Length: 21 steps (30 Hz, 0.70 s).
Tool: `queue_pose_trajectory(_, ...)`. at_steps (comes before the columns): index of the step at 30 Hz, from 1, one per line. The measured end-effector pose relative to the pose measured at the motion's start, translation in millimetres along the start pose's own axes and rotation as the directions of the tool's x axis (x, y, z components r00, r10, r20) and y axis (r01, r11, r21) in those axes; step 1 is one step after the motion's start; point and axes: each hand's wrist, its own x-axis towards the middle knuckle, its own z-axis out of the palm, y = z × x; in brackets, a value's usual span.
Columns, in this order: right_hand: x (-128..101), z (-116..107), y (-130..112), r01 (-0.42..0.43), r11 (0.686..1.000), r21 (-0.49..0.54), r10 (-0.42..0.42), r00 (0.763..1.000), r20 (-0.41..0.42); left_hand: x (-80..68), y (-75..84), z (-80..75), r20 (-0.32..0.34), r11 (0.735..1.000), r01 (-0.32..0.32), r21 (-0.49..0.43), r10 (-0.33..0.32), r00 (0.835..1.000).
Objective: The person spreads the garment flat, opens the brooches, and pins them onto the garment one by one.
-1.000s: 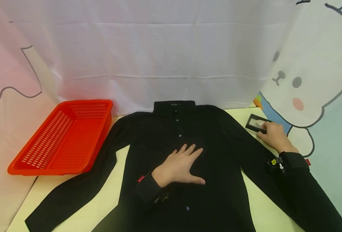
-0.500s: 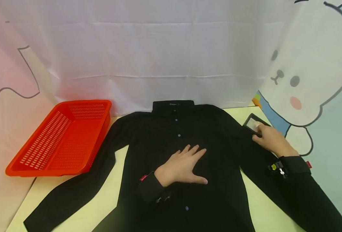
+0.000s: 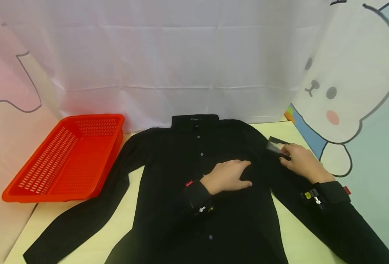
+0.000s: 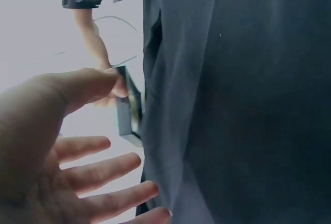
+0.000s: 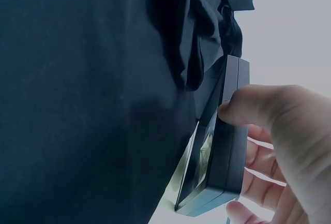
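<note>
A black button-up shirt [image 3: 168,176] lies spread flat, collar toward the back. At its right shoulder, as seen from the head, my right hand [image 3: 305,163] grips a small flat black box with a clear window [image 3: 272,146]. In the right wrist view, the thumb presses one edge of the box [image 5: 227,151] and the fingers are behind it; something pale shows through the window. My left hand [image 3: 227,176] is over the chest of the shirt, fingers extended and thumb apart, holding nothing. The left wrist view shows its fingers [image 4: 106,175] spread, with the box beyond them.
A red plastic basket [image 3: 97,179] with slotted sides stands at the left, beside the shirt's left sleeve [image 3: 79,223]. Pale yellow table [image 3: 92,244] shows around the shirt. A white cloth [image 3: 168,55] hangs behind, with a cartoon-printed curtain [image 3: 356,73] at the right.
My right hand has carried the box left and a little nearer, from the table's edge to the shirt's shoulder. My left hand, earlier spread flat on the chest, has moved right toward the box.
</note>
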Motion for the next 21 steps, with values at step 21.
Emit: queue_pose_trajectory(21,3.2,-6.2,-25.1,0.087,0.981,0.173,-0.087,0.996,-0.010,93.0,5.6,30.9,-0.081,0.848,0.166,-0.503,-0.237,0.968)
